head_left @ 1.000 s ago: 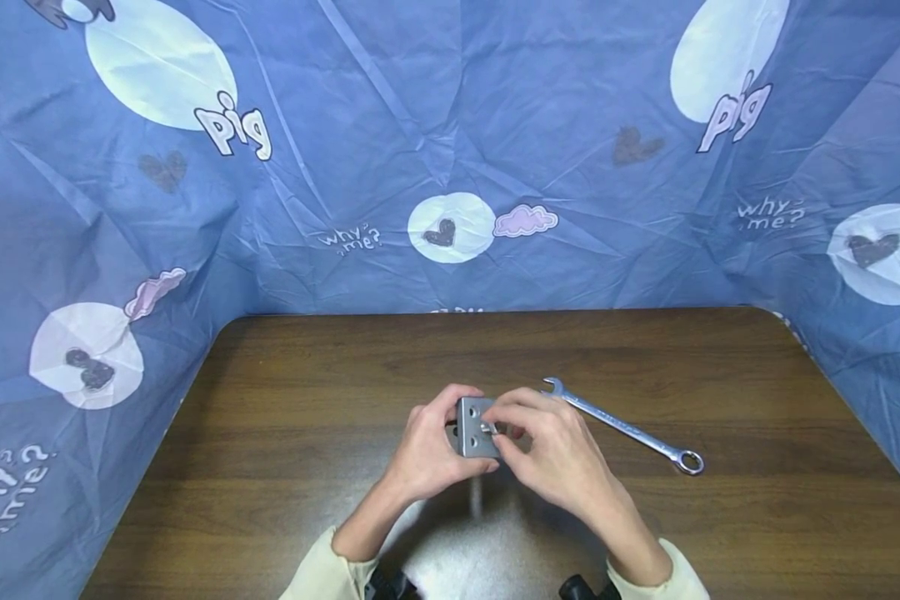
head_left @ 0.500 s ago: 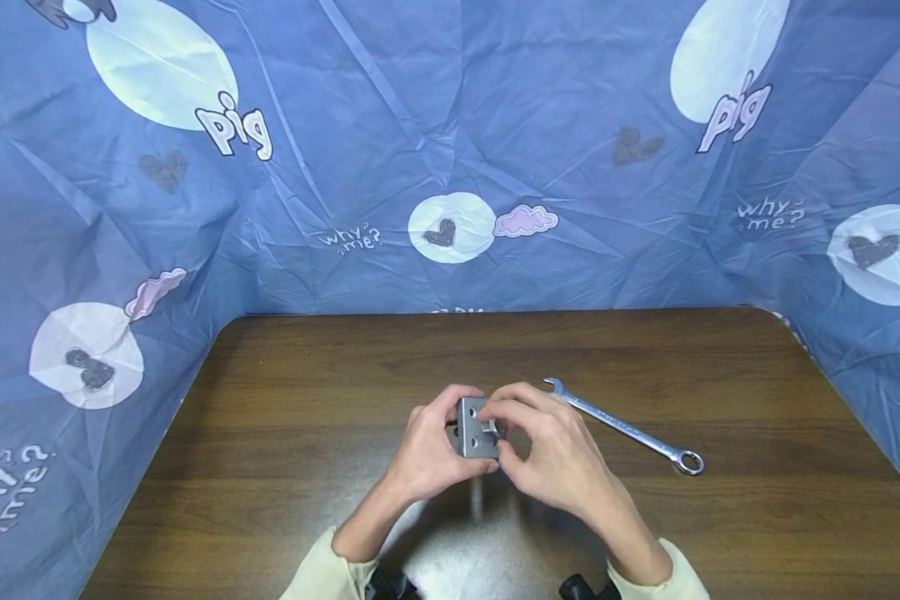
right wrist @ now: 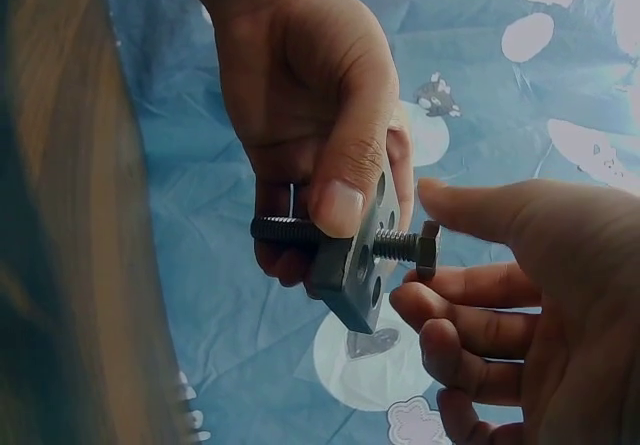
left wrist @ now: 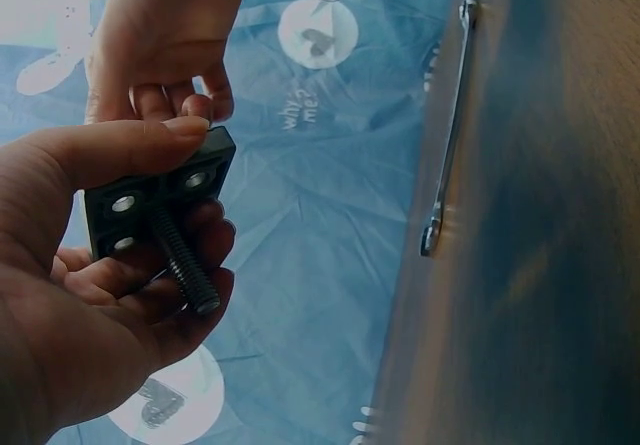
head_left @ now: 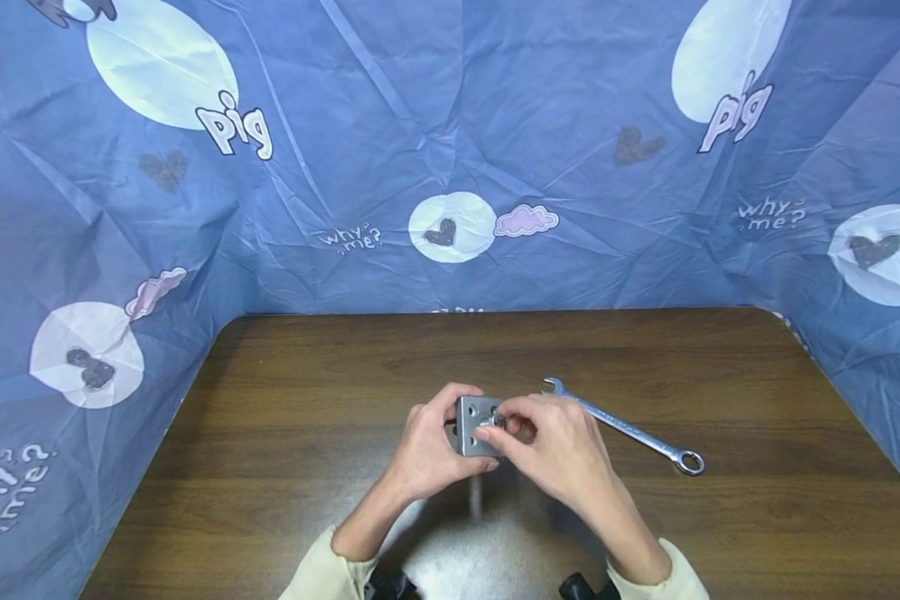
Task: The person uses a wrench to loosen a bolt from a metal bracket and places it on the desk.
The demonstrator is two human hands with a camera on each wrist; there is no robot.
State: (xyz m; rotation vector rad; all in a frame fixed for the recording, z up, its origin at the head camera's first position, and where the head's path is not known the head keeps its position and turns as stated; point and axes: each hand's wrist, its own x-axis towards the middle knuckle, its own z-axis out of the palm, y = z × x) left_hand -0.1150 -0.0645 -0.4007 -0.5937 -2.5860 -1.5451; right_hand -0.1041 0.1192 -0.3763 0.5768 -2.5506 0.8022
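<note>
My left hand (head_left: 429, 446) grips a grey metal plate (head_left: 468, 427) with several holes, held up off the table by its edges. A hex bolt (right wrist: 428, 248) passes through the plate; its threaded end (left wrist: 185, 260) sticks out on the far side, and a length of thread shows between head and plate. My right hand (head_left: 558, 437) has thumb and forefinger curled about the bolt's head. In the right wrist view the forefinger lies against the head from below, while the thumb looks slightly apart from it.
A combination wrench (head_left: 622, 425) lies on the brown wooden table (head_left: 330, 375), right of and beyond my right hand. Blue printed cloth (head_left: 375, 150) hangs around the table's back and sides.
My right thumb has shifted left across the bolt head while the forefinger has drawn back right, a twisting motion. Left hand, plate and wrench have stayed in place.
</note>
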